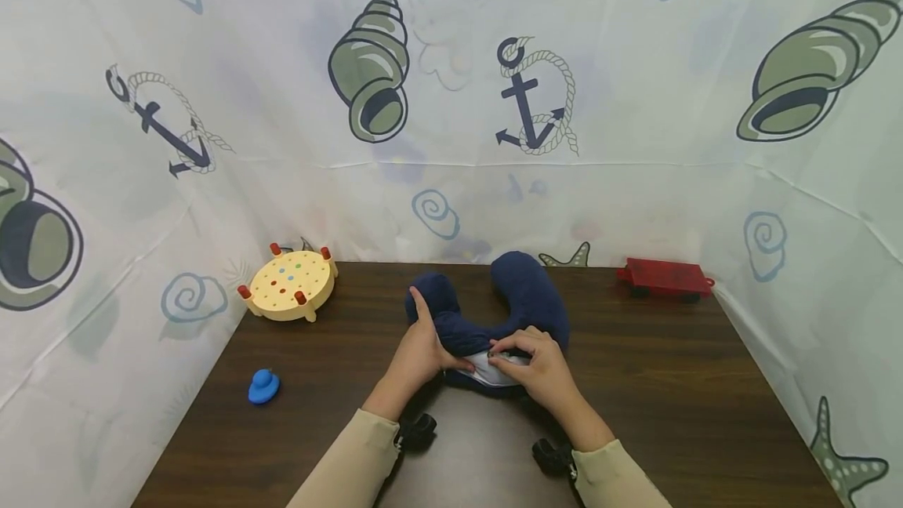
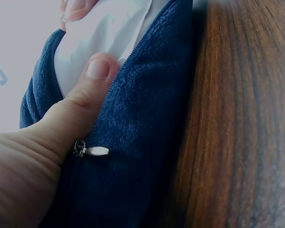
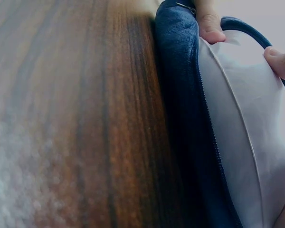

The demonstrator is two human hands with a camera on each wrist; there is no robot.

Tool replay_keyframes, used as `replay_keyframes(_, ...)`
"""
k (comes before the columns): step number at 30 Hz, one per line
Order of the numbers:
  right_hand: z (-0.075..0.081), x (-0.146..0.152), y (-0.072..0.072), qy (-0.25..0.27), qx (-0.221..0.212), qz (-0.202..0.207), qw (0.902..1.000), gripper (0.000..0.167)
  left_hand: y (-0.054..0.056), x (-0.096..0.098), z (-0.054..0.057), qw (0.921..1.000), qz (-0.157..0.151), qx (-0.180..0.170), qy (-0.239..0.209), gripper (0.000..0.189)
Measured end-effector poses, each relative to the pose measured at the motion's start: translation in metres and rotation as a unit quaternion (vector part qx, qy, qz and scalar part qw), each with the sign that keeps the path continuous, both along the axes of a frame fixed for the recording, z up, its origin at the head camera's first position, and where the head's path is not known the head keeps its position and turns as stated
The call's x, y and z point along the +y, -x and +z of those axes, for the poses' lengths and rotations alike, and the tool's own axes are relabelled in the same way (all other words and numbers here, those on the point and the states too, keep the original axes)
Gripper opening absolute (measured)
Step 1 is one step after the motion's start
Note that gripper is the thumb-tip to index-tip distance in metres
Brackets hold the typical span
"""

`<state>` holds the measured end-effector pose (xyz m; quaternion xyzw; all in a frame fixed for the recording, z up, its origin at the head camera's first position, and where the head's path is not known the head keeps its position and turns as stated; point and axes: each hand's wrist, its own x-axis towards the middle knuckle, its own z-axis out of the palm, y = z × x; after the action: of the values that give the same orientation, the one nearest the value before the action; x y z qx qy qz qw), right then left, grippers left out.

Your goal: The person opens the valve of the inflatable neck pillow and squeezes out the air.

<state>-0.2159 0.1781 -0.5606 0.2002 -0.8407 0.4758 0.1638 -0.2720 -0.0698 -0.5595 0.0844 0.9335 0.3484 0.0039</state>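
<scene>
A navy plush U-shaped neck pillow point(image 1: 532, 288) lies on the table, its unzipped cover showing a white inner lining point(image 3: 247, 104). My left hand point(image 1: 419, 351) rests along the pillow's left side. Its index finger points up and its straight thumb presses over the opening's edge onto the white lining; the other fingers are hidden. Near that thumb's base hangs a metal zipper pull point(image 2: 96, 150). My right hand point(image 1: 536, 363) pinches at the far edge of the opening between thumb and curled fingers. The zipper teeth run along the near edge in the right wrist view.
A round yellow toy point(image 1: 292, 284) with red-tipped pegs stands at the table's back left. Nearer, a small blue hat-shaped piece point(image 1: 264, 386) lies at the left. A red toy wagon point(image 1: 666, 277) sits at the back right. Printed cloth walls point(image 1: 451, 210) enclose the brown table point(image 1: 656, 414).
</scene>
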Motion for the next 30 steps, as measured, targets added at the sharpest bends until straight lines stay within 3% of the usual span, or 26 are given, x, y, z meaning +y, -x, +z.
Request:
replay_keyframes(7, -0.0004, -0.0005, 0.0006, 0.008, 0.001, 0.003, 1.0000, 0.019, -0.0009, 0.0004, 0.0016, 0.9995, 0.012, -0.027, -0.014, 0.187)
replay_keyframes(16, -0.0011, -0.0009, 0.0009, 0.008, 0.007, 0.004, 0.9999, 0.019, 0.0029, -0.0015, 0.0061, 0.9991, 0.013, -0.038, 0.017, 0.184)
replay_keyframes(30, -0.0024, -0.0013, 0.0019, 0.009, 0.017, -0.001, 0.9998, 0.019, 0.0052, -0.0033, 0.0039, 0.9993, -0.002, -0.028, 0.023, 0.166)
